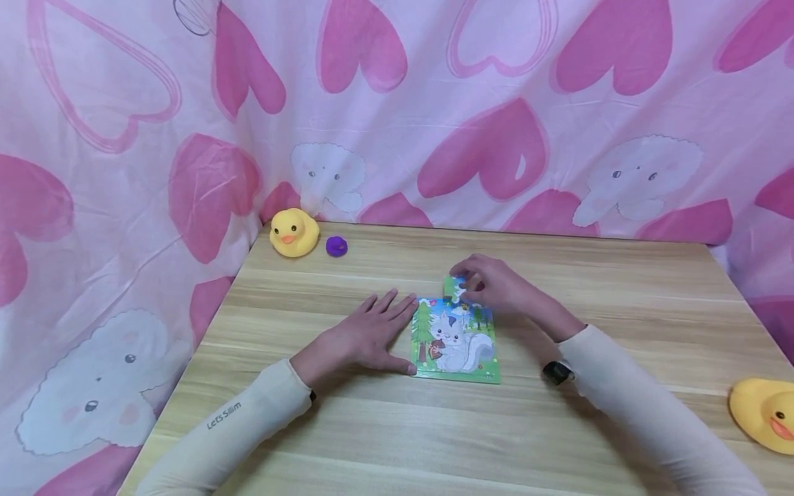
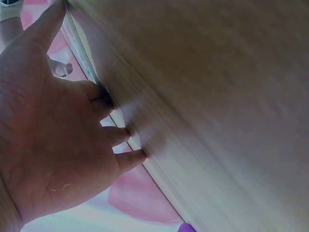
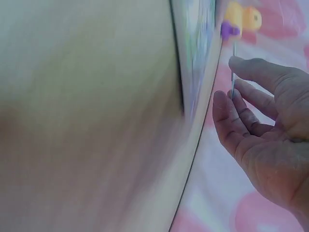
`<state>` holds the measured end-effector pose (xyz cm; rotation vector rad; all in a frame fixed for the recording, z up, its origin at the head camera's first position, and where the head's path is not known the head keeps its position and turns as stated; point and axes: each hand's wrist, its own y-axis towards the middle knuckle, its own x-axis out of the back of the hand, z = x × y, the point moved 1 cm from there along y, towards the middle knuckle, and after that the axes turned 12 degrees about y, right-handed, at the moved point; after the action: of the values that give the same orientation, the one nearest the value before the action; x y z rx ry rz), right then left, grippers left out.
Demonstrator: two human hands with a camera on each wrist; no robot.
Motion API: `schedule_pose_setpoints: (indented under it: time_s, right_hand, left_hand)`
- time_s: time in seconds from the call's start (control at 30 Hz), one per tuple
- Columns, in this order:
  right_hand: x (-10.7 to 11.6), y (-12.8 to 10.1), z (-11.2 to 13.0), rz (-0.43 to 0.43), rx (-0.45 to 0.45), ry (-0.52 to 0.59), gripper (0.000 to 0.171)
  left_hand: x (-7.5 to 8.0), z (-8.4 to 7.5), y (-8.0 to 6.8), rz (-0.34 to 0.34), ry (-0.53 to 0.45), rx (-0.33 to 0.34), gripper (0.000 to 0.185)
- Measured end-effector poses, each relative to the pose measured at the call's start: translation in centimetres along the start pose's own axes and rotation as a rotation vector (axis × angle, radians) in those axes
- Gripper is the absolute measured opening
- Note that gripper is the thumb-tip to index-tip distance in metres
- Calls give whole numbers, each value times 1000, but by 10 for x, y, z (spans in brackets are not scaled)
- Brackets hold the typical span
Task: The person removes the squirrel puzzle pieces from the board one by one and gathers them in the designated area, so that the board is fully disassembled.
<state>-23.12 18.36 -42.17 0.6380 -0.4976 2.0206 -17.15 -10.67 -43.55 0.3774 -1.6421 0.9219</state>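
A square squirrel puzzle (image 1: 455,348) lies flat on the wooden table. My right hand (image 1: 496,286) pinches a small green and blue puzzle piece (image 1: 449,285) just over the puzzle's far edge. From the right wrist view, that puzzle piece (image 3: 233,49) appears edge-on as a thin line between thumb and fingers of the right hand (image 3: 275,111), raised off the table. My left hand (image 1: 366,334) rests with spread fingers at the puzzle's left side, thumb and index finger at its edge. In the left wrist view, the left hand's (image 2: 53,130) fingertips touch the tabletop.
A yellow duck (image 1: 294,234) and a small purple duck (image 1: 336,246) stand at the table's far left corner. Another yellow duck (image 1: 763,413) sits by the right edge. Pink heart-patterned cloth (image 1: 397,138) hangs behind the wooden table (image 1: 372,441).
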Motion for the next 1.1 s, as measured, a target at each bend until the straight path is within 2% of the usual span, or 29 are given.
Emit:
schedule_pose_setpoints:
  time_s: [0.13, 0.27, 0.4, 0.73, 1.1]
  right_hand:
    - [23, -3, -21, -37, 30, -53, 50]
    - [48, -9, -38, -70, 1, -105, 49]
    - [64, -16, -50, -100, -49, -161, 47]
    - [66, -19, -67, -84, -68, -162, 44]
    - [64, -18, -69, -60, -77, -124, 43]
  left_hand:
    - [0, 0, 0, -1, 3, 1, 121]
    - [0, -1, 0, -4, 3, -3, 121]
    - [2, -1, 0, 2, 1, -2, 120]
    - [2, -2, -2, 8, -2, 4, 120]
    - [2, -2, -2, 1, 0, 2, 120]
